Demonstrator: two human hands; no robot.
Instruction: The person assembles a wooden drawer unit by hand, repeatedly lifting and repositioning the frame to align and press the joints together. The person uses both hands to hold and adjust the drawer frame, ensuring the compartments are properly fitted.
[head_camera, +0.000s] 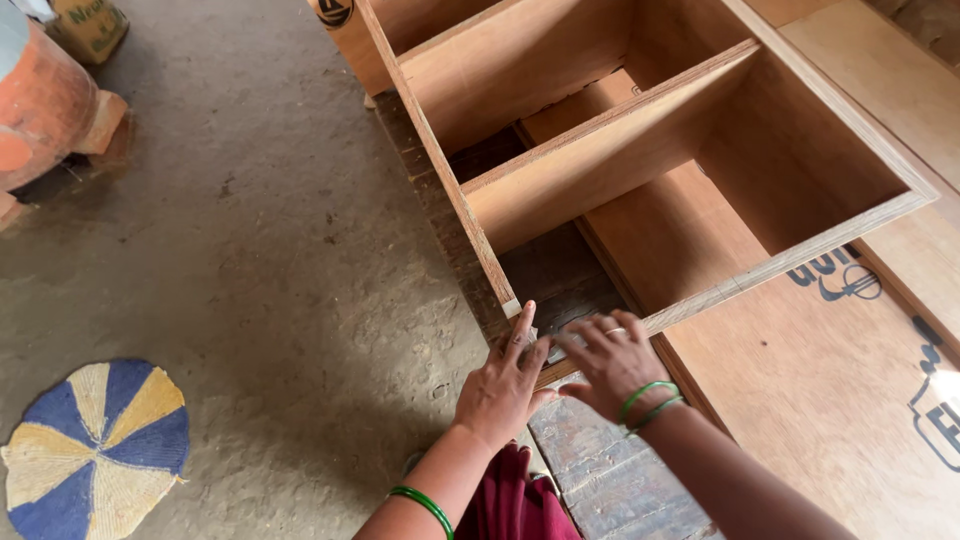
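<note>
A plywood cabinet frame (600, 150) with an inner divider lies open-side up on a dark board over the floor. My left hand (500, 385) rests at the frame's near corner, index finger stretched up along the left side panel's end. My right hand (612, 360), with a ring and green bangles, lies flat beside it on the lower edge strip near the same corner, fingers spread. Neither hand holds anything. Whatever sits under the fingers at the corner joint is hidden.
A large plywood sheet (830, 400) with dark printed marks lies at the right under the frame. A round blue, yellow and white woven mat (95, 450) lies on the concrete floor at lower left. An orange clay pot (40, 100) stands at upper left. Maroon cloth (515, 500) shows at the bottom.
</note>
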